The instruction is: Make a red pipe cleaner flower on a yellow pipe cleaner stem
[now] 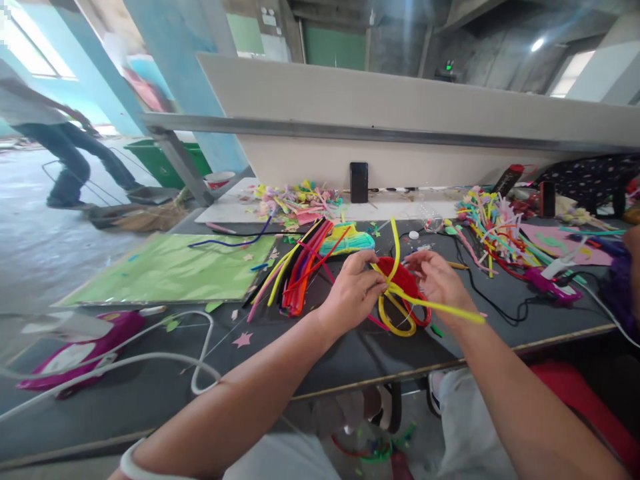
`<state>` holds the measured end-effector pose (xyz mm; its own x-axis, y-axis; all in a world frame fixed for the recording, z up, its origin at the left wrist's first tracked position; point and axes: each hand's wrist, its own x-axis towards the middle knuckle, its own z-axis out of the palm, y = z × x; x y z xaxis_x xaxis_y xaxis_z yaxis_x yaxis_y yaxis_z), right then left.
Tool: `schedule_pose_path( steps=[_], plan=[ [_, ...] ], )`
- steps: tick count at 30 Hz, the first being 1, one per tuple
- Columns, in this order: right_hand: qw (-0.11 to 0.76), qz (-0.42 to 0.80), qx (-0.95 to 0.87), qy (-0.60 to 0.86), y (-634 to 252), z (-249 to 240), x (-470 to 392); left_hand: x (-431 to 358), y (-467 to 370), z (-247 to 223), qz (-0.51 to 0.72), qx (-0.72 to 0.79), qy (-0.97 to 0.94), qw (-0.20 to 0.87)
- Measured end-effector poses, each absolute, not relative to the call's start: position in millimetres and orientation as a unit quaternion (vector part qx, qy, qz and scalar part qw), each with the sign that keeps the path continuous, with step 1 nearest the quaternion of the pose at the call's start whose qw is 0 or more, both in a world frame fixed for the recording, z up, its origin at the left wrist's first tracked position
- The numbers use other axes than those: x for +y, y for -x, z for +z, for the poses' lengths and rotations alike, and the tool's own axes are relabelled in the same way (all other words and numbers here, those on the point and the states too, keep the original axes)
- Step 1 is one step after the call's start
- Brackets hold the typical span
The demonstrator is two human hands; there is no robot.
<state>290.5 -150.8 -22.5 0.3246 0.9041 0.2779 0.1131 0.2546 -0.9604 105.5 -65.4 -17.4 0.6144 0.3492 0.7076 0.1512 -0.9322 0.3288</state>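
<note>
My left hand [356, 287] is closed, pinching yellow pipe cleaners [397, 250] where they cross at the fingertips. One yellow end stands upright, another sticks out to the right past my right wrist, and a loop hangs below. My right hand [440, 283] is beside them with bent fingers apart, and I see nothing held in it. A red fuzzy piece [400, 275] shows between the two hands. Left of my left hand lies a bundle of pipe cleaners [300, 277] in red, orange, black, pink and yellow. Behind it is a yellow and turquoise bundle [347, 240].
A green sheet in plastic [165, 267] covers the left. Magenta glue guns [85, 347] with cords lie at both sides. Piles of pipe cleaner pieces [300, 200] sit at the back near an upright phone [359, 182]. A person [65, 140] stands far left.
</note>
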Motion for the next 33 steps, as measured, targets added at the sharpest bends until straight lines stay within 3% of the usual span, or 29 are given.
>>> schedule_pose_path(
  steps=[3, 6, 13, 17, 20, 33],
  plan=[
    [0.552, 0.500, -0.449, 0.493, -289.9, -20.6, -152.1, -69.4, -106.8, -18.6, 0.397, 0.132, -0.901, 0.115],
    [0.490, 0.571, -0.446, 0.486, -288.3, -23.8, -151.4, -73.1, -109.9, -21.3, 0.390, 0.124, -0.902, 0.135],
    [0.450, 0.593, -0.424, 0.515, -294.0, -28.4, -152.1, -66.7, -113.2, -17.6, 0.412, 0.184, -0.849, 0.275],
    [0.422, 0.578, -0.433, 0.548, -297.9, -26.3, -154.7, -53.2, -109.8, -16.0, 0.351, 0.259, -0.767, 0.471],
    [0.419, 0.573, -0.437, 0.552, -298.7, -27.0, -155.0, -49.3, -108.3, -17.2, 0.277, 0.231, -0.734, 0.575],
    [0.357, 0.558, -0.496, 0.561, -292.0, -18.9, -156.6, -53.4, -112.0, -28.2, 0.235, 0.239, -0.664, 0.669]
  ],
)
